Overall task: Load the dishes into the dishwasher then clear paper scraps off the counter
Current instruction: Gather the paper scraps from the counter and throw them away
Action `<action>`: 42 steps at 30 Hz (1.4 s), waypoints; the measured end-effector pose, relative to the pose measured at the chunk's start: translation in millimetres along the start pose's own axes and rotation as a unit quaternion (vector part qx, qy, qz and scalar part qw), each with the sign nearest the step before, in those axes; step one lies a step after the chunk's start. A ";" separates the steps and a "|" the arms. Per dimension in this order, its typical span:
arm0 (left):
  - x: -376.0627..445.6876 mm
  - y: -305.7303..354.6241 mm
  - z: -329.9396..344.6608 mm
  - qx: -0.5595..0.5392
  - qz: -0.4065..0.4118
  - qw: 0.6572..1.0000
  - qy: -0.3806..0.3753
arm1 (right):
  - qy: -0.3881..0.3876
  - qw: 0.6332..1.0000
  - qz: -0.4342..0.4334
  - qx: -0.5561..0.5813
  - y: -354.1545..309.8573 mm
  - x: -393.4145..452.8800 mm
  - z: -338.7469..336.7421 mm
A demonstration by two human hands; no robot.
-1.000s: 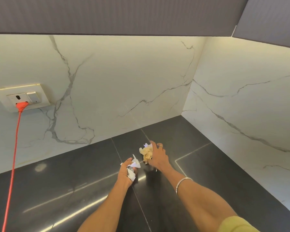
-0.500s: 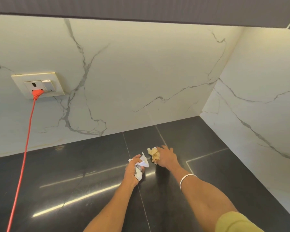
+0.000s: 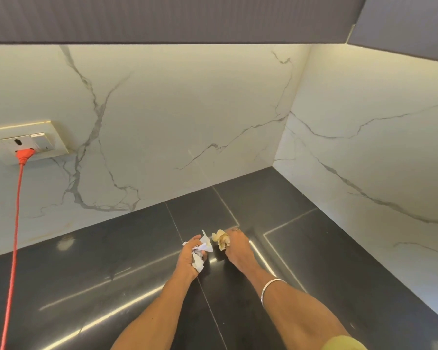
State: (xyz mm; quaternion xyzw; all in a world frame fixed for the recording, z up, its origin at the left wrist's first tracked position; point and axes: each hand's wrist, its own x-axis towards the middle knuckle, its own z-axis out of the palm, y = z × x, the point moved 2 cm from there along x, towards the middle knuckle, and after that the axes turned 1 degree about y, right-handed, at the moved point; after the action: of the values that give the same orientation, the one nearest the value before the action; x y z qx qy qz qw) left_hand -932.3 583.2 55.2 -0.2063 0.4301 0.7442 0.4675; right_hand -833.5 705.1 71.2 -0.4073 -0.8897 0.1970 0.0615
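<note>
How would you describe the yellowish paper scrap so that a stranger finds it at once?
On the black counter near the marble corner, two hands meet. The right hand grips a crumpled yellowish scrap; the scraps in the left hand are white.

Count on the bench: two hands, left hand and right hand. Two paper wads, one white paper wad, one tan paper wad. One bangle. One wall socket, one orange cord.

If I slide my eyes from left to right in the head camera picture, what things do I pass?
Orange cord → wall socket → left hand → white paper scraps → tan paper scrap → right hand → silver bangle.
</note>
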 end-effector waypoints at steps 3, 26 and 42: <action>-14.5 -10.0 3.4 0.055 -0.025 0.997 -0.038 | -0.012 1.000 -0.005 0.000 -2.6 -17.5 -7.5; -100.4 -84.7 20.6 0.181 -0.123 0.956 -0.194 | 0.088 0.884 0.258 0.380 6.2 -144.7 -50.4; -167.5 -182.5 -17.5 0.242 -0.100 0.952 -0.157 | 0.259 0.752 0.368 0.481 45.1 -281.5 -42.9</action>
State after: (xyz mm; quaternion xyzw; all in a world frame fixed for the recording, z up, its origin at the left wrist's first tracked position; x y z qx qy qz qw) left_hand -694.6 517.0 82.8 -0.0095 0.4957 0.5902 0.6371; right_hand -604.4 533.7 106.7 -0.6554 -0.4088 0.4934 0.3999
